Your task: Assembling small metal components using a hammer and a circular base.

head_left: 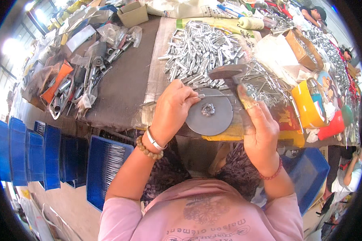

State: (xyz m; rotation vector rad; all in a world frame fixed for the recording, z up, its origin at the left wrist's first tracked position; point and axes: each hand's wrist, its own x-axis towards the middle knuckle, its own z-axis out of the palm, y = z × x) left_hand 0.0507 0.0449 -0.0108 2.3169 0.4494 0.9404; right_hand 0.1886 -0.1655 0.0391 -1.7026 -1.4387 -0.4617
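My left hand [173,105] is closed in a pinch on a thin metal rod [218,95] with a small silver sleeve at its held end. The rod lies roughly level over the far part of a round grey metal disc [211,126]. A small flower-shaped metal piece [208,109] sits in the disc's middle. My right hand [263,127] is wrapped round the handle of a hammer [229,72]. Its dark head is raised above the disc's far right side. Just beyond the disc spreads a heap of short silver metal sleeves [203,50].
Thin metal rods [265,74] lie right of the heap. A yellow container [307,102] and a red bottle [332,124] stand farther right. Bagged metal tools [94,66] lie at the left. Blue bins [95,172] stand below the table edge. Other people are at the right.
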